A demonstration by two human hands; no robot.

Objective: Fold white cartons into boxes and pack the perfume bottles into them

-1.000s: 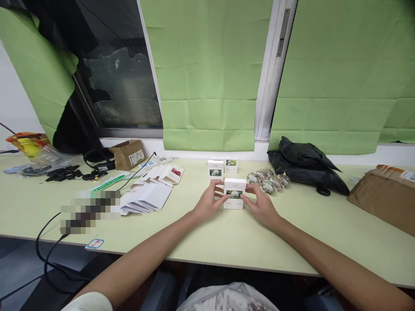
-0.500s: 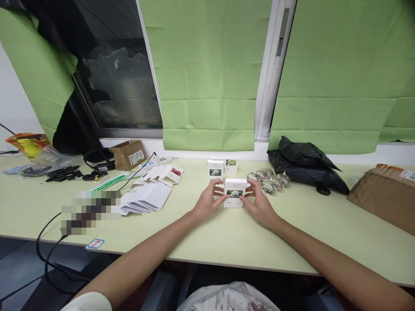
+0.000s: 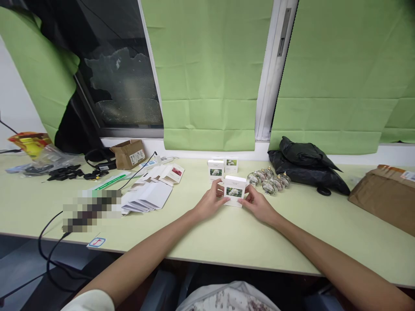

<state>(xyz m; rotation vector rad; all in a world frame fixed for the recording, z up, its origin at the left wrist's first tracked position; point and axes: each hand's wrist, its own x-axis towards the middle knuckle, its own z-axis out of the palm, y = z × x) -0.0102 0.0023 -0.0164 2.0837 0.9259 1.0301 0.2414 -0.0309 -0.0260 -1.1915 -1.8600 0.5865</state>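
Observation:
A small white box [image 3: 234,190] with a flower picture on its front stands in the middle of the pale green table [image 3: 207,233]. My left hand [image 3: 209,201] grips its left side and my right hand [image 3: 257,204] grips its right side, fingers curled round the edges. The box is tilted a little to the right. Two more white boxes [image 3: 215,168] of the same kind stand just behind it. A cluster of several clear round ornaments [image 3: 268,180] lies to the right of my right hand.
Flat unfolded white cartons [image 3: 147,194] lie in a pile at the left. A black bag [image 3: 304,166] sits at the back right and a brown carton [image 3: 385,196] at the far right. A small cardboard box [image 3: 128,154], black cables and clips lie at the back left.
The box has moved slightly away from me and tilted, with both hands still on its sides. My fingers have shifted lower along its edges.

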